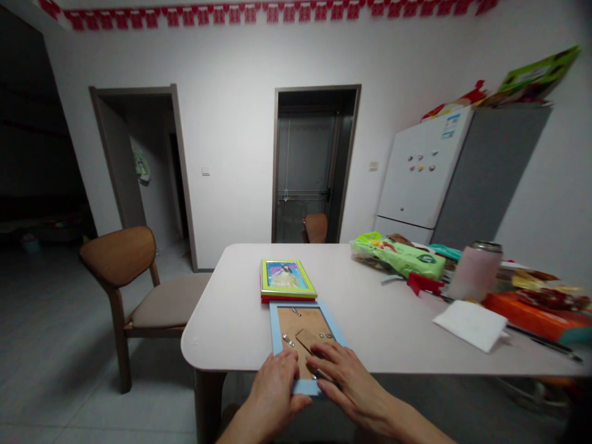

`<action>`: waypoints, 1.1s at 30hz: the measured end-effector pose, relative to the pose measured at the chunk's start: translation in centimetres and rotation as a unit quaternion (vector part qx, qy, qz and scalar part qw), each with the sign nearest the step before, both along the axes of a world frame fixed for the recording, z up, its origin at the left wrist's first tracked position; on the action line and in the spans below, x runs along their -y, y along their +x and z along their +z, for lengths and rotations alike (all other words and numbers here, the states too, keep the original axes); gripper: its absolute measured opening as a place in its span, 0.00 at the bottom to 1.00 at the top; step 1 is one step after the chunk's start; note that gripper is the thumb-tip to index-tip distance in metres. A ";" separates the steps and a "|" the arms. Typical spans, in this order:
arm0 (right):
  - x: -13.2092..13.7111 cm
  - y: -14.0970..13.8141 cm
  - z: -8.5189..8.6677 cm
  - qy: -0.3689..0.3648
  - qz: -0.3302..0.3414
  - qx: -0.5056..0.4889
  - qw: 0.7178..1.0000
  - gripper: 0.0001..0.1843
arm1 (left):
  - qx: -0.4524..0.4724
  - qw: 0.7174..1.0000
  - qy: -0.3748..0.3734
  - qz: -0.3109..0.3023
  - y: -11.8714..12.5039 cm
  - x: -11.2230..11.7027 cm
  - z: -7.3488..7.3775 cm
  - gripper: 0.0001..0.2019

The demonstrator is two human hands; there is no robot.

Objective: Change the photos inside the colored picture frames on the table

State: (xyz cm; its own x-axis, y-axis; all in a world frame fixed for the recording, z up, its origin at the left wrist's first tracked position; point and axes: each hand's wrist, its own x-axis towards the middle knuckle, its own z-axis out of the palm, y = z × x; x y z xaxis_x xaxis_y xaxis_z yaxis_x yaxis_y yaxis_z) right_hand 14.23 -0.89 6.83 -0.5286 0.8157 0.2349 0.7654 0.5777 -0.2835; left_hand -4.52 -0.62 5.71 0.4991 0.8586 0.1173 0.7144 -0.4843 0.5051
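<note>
A light-blue picture frame (276,327) lies face down at the table's near edge, its lower end jutting past the edge. Its brown backing board (287,317) shows small metal clips and a stand leg. My left hand (274,388) is closed on the lower left side, fingers on the backing and thumb at the bottom rim. Across the lower right of the frame lies my right hand (346,379), fingers spread over the board, thumb by the bottom clip. Just beyond, a yellow-green picture frame (289,277) rests face up on a red one (287,300), showing a figure in a pale dress.
On the white table (226,320), a green package (402,256), a pink tumbler (475,271), a white tissue (470,324) and an orange box (531,311) crowd the right side. A wooden chair (120,256) stands left; a fridge (420,166) stands behind right.
</note>
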 end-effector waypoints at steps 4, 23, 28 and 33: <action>-2.8 -2.2 -0.2 0.022 -0.018 -0.011 1.000 0.18 | -0.001 1.000 0.010 -0.004 0.0 0.0 0.0 0.25; -5.6 -4.9 -1.0 0.044 -0.003 0.115 0.992 0.12 | 0.018 0.999 0.020 -0.020 -0.7 0.1 0.3 0.24; -9.3 -3.6 -1.4 0.007 -0.158 -0.006 0.987 0.13 | 0.005 1.000 -0.015 0.007 -0.6 0.4 0.4 0.31; -13.1 -3.3 -3.1 -0.015 -0.250 -0.047 0.967 0.12 | 0.000 1.000 -0.024 -0.007 -0.4 0.4 -0.3 0.34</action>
State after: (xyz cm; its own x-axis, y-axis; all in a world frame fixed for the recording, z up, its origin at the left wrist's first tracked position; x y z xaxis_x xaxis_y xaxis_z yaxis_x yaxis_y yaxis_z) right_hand 10.88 12.21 3.77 -0.0439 0.9710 0.2349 0.9173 0.1323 -0.3755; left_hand -4.96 -1.03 5.41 0.5115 0.8559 0.0765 0.7075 -0.4700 0.5277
